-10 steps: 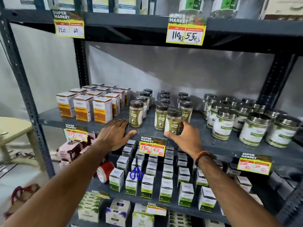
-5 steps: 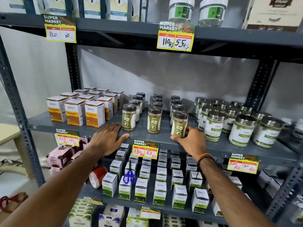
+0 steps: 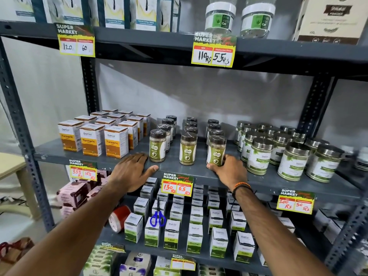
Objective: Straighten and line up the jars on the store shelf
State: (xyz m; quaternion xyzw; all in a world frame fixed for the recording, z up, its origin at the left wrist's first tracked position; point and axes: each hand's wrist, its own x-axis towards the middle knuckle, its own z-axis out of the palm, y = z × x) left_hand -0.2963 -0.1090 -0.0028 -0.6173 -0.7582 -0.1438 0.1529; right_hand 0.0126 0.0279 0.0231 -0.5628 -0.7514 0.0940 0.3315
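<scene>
Three rows of small jars with dark brown lids and green labels stand front to back on the grey middle shelf (image 3: 59,151). Their front jars are the left one (image 3: 157,146), the middle one (image 3: 187,149) and the right one (image 3: 216,149). My left hand (image 3: 132,172) lies flat on the shelf's front edge, fingers spread, its fingertips just left of the left front jar and holding nothing. My right hand (image 3: 231,171) cups the base of the right front jar, thumb in front and fingers on its right side.
Turmeric boxes (image 3: 92,140) stand left of the jars, and larger steel-lidded jars (image 3: 290,156) crowd the right. A price tag (image 3: 177,184) hangs below the middle jar. The lower shelf holds small boxes, blue scissors (image 3: 158,218) and a red tape roll (image 3: 118,218).
My right hand has slid the right front jar away from the middle jar, to the head of the right row. My left hand stays on the shelf edge. The view has tilted upward.
</scene>
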